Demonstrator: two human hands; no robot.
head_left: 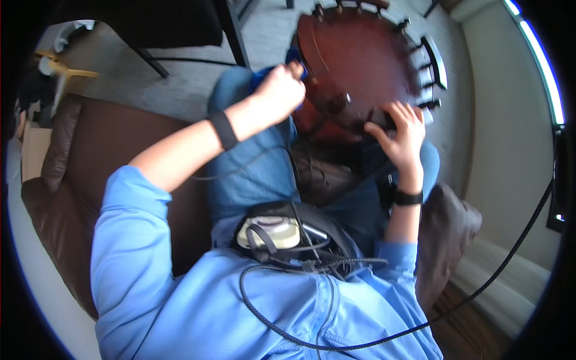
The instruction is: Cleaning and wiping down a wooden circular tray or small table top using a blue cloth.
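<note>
Sitting on a brown leather sofa (90, 174) over grey carpet (180, 84), the person tilts a reddish-brown wooden chair (360, 60) (seat facing them) against their knees. Left hand (279, 90) is clenched around a blue cloth (261, 77) at the seat's edge; right hand (402, 132) grips the seat's lower rim, fingers curled

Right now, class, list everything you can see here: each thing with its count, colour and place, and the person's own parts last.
Round wooden chair seat with spindles: one, reddish-brown, upper middle, over the knees.
Blue cloth: one, blue, in the left hand, against the seat's edge.
Brown leather sofa: one, dark brown, under the person.
Cream device with straps: one, cream, on the chest.
Black cable: one, black, lower right.
Black wristbands: two, one on each wrist.
Left hand: closed on the cloth.
Right hand: fingers gripping the seat's rim.
</note>
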